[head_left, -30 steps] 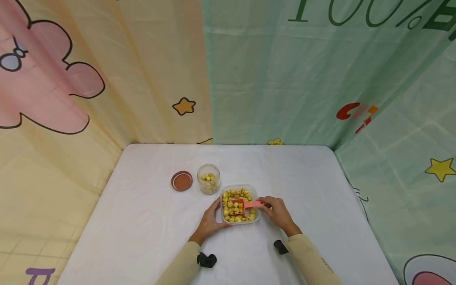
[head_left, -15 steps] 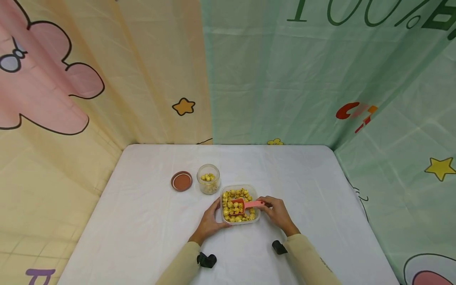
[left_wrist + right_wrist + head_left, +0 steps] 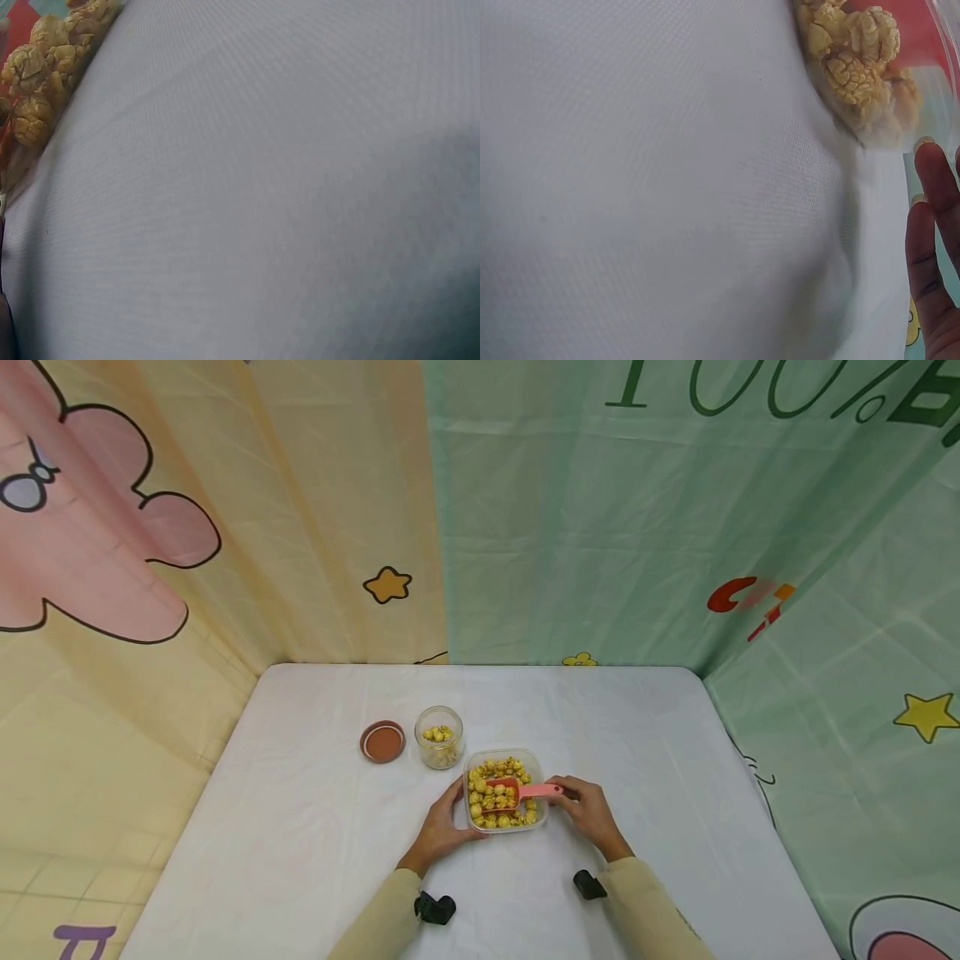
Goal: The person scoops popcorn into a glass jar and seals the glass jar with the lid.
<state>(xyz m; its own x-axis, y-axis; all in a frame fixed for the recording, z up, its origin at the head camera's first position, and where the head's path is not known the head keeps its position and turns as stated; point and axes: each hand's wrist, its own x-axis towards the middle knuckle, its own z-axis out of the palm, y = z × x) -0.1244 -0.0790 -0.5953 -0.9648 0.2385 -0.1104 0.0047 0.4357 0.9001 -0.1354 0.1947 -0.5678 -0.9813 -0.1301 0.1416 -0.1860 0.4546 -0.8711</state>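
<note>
A clear plastic container of yellow popcorn stands on the white table. My left hand holds it from the left side, fingers behind and thumb in front. Lying over the popcorn is a red-pink scoop with popcorn in its bowl. The end of its handle is pinched by my right hand at the container's right edge. In the right wrist view, two fingers show below the container. The left wrist view catches only popcorn through the container's side.
Behind the container, slightly left, stands an uncovered glass jar with some popcorn inside. A round brown lid lies left of the jar. Printed curtains surround the back and sides of the white table.
The scoop has shifted slightly to the right within the container, with my right hand moving along. My left hand, the container, jar and lid stay in place.
</note>
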